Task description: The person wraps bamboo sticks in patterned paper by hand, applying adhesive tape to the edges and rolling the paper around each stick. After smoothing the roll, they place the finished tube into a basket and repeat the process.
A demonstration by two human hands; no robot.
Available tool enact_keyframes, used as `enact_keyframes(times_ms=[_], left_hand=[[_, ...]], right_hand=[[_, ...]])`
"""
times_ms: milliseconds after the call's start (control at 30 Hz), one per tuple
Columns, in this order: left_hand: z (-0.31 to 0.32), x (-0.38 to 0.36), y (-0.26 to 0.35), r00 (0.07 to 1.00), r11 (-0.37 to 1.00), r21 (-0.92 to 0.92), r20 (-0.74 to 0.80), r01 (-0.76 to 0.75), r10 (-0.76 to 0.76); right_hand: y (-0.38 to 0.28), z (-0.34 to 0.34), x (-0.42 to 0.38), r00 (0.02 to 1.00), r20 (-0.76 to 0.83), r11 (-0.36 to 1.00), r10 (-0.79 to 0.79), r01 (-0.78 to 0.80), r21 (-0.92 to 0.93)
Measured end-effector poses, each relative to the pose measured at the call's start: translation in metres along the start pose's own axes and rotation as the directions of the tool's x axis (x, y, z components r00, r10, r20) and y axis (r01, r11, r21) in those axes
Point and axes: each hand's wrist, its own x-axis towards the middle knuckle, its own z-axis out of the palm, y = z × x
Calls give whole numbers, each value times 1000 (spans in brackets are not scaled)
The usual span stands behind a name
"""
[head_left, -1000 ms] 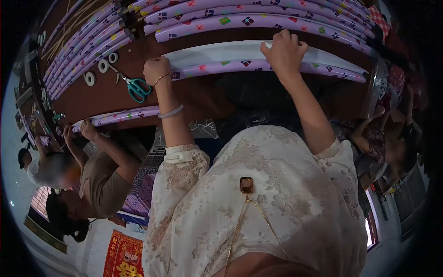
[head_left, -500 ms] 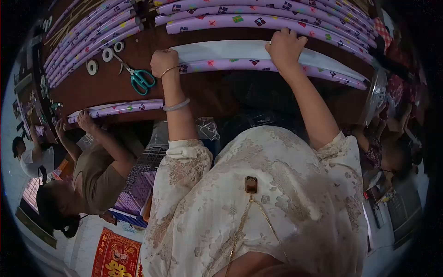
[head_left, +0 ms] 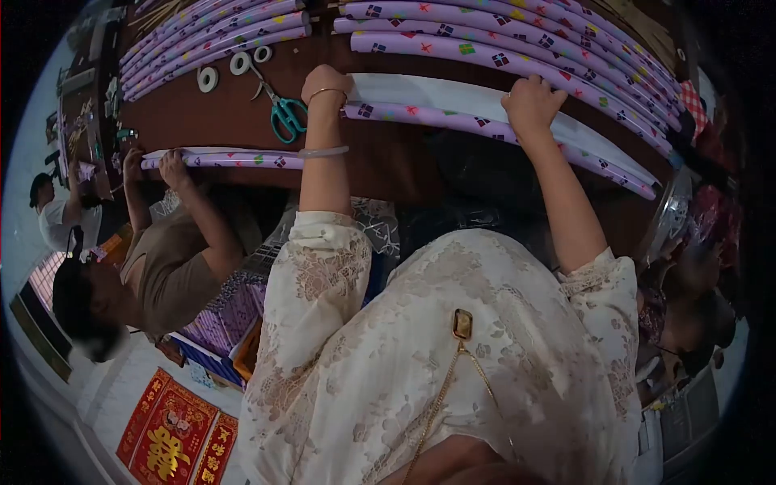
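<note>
Across the table in front of me lies a partly rolled length of purple wrapping paper (head_left: 440, 115), printed with small gift boxes. A strip of its white underside shows along the far edge. My left hand (head_left: 327, 84) is closed at the left end of this paper, its fingertips hidden. Farther right, my right hand (head_left: 534, 107) has its fingers bent down onto the white strip, closed at the paper's edge. Teal-handled scissors (head_left: 287, 120) rest left of my left hand, and rolls of white tape (head_left: 208, 79) lie beyond them.
Finished-looking purple rolls (head_left: 485, 56) lie side by side at the far side, with another stack (head_left: 218, 48) to the left. A co-worker (head_left: 182, 250) on the left handles a similar roll (head_left: 242, 159). More people sit at the right. The table (head_left: 380, 162) is dark brown.
My view has turned, so the table's contents appear farther right. Both hands stay at the paper. The co-worker's hands remain on the other roll.
</note>
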Motion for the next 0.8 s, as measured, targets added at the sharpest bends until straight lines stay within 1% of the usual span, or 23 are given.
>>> enact_keyframes(times_ms=[33, 67, 133, 167, 200, 233, 267, 333, 367, 400, 433, 467, 500, 533, 567, 600, 667, 700, 767, 800], left_hand=[[0, 5, -5, 1000, 1000, 0, 25, -2, 2], [-2, 9, -10, 1000, 1000, 1, 16, 0, 0], [-12, 6, -15, 984, 997, -75, 180, 21, -7], [-14, 4, -16, 985, 997, -72, 172, 20, -8], [-8, 8, -20, 984, 963, -254, 173, 94, -50], [-1, 11, -25, 979, 890, -426, 184, 161, -89], [5, 11, -28, 980, 892, -422, 181, 159, -89], [15, 5, -33, 996, 724, -684, 67, 87, -56], [20, -1, -30, 997, 728, -681, 65, 79, -47], [29, -11, -24, 895, 825, -530, -440, -196, -70], [37, -24, -15, 559, 899, -254, -829, -358, -12], [37, -45, 2, 359, 846, -147, -932, -512, 56], [41, -64, 19, 379, 733, -151, -912, -664, 156], [48, -80, 34, 381, 594, -168, -889, -787, 254], [57, -92, 49, 498, 525, -255, -771, -812, 397], [66, -100, 60, 576, 466, -353, -620, -811, 533], [82, -95, 80, 695, 585, -400, -550, -706, 463], [81, -90, 84, 694, 584, -398, -551, -707, 464], [81, -83, 90, 768, 822, -157, -484, -547, 419], [78, -84, 90, 767, 820, -157, -482, -551, 423]], right_hand=[[0, -1, 0, 1000, 0, 1000, -3, 3, 8], [0, -2, -1, 1000, -7, 1000, -5, 5, 14], [-1, -2, -1, 1000, -3, 1000, 1, -1, 14], [0, -1, -1, 1000, -8, 1000, 3, -3, 21], [0, -1, -1, 1000, -16, 999, -7, 7, 32], [0, 0, -2, 1000, -22, 999, -15, 16, 42], [-1, 4, -1, 1000, -21, 999, -12, 13, 46], [-2, 7, 1, 998, -60, 1000, -12, 13, 10], [-2, 11, 2, 998, -61, 1000, -3, 3, 11], [-2, 16, 4, 995, -97, 1000, 1, -1, -6], [-2, 19, 6, 991, -133, 1000, 2, -6, -25], [-2, 20, 6, 991, -131, 1000, 11, -14, -23], [-3, 20, 6, 991, -132, 1000, 9, -12, -22], [-3, 21, 6, 991, -133, 1000, 3, -6, -23], [-3, 21, 6, 991, -130, 1000, 1, -5, -25], [-3, 20, 8, 992, -123, 1000, -1, -2, -24], [-5, 20, 7, 993, -115, 1000, -6, 4, -21], [-5, 20, 6, 990, -141, 999, -14, 10, -32], [-4, 21, 5, 986, -167, 999, -14, 6, -46], [-5, 20, 5, 988, -155, 998, -8, -2, -62]])
